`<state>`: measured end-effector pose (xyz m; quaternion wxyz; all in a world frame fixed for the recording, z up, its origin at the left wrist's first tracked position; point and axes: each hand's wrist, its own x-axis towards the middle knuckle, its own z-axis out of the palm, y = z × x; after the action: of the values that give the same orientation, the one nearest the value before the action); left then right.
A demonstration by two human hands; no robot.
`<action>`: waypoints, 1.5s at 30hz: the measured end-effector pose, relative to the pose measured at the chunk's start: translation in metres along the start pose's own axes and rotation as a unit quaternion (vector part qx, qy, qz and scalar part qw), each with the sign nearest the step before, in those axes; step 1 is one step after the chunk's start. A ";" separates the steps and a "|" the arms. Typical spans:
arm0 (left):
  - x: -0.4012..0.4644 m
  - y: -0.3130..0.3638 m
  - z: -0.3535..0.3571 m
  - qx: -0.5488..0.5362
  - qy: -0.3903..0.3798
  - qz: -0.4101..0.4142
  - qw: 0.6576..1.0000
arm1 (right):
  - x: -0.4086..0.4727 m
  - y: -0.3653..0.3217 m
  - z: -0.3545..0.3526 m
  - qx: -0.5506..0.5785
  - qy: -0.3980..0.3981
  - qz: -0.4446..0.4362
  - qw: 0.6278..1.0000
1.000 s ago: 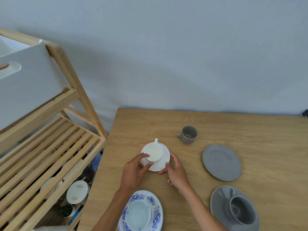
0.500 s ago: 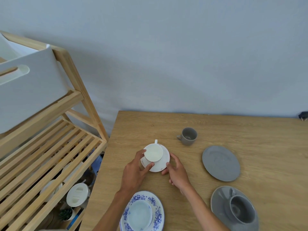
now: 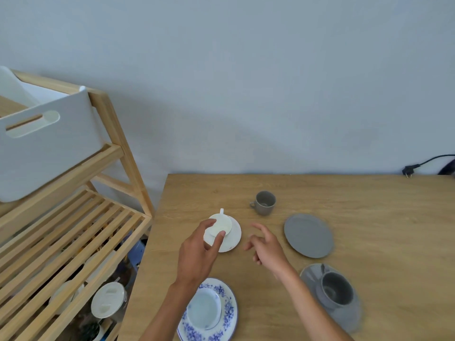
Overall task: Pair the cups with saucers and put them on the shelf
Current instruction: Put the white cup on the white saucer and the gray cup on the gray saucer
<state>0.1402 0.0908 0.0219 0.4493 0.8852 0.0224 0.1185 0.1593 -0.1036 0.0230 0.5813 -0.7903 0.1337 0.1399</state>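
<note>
Head view looks down on a light wooden table (image 3: 344, 193); its left edge runs close beside a slatted wooden shelf rack (image 3: 73, 232), with a thin dark gap between them; its far edge meets a pale grey wall (image 3: 246, 82).

Near the left edge sits a small white cup (image 3: 221, 226) on a round white saucer (image 3: 234, 238); the cup's handle points to the wall. The left hand (image 3: 197, 257) is over this pair; thumb and a finger pinch the rim of the white cup. The right hand (image 3: 267, 249) is just right of the white saucer, apart from it, with fingers spread and loose, holding nothing.

A small grey mug (image 3: 264, 202) stands alone toward the wall, with bare table all round it; a flat round grey saucer (image 3: 309, 236) lies near it, empty, just right of the right hand. A bigger grey cup (image 3: 336, 287) sits on a grey plate (image 3: 352, 316) near the front. A white cup with a pale inside (image 3: 204, 310) sits on a blue flowered saucer (image 3: 229, 311) at the front edge, partly under the left arm.

The rack's wide middle slats are bare; a white plastic box with a slot handle (image 3: 44, 148) fills the level above; white lidded jars (image 3: 108, 300) show below through the slats. The right back part of the table is open, save a black plug and cord (image 3: 413, 166) at the far edge.
</note>
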 end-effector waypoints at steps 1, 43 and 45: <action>-0.002 0.006 0.002 -0.005 -0.002 0.011 1.000 | -0.004 -0.003 -0.006 0.000 0.005 -0.004 1.000; 0.069 0.077 0.207 0.116 0.032 -0.123 0.985 | 0.069 0.111 -0.241 -0.108 -0.020 0.043 0.993; 0.070 0.078 0.208 0.117 0.038 -0.124 0.985 | 0.071 0.111 -0.240 -0.098 -0.029 0.041 0.994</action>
<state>0.2511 -0.1097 -0.0204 0.3525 0.9170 0.1629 0.0915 0.1991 -0.3687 -0.0335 0.4983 -0.8332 0.1343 0.1988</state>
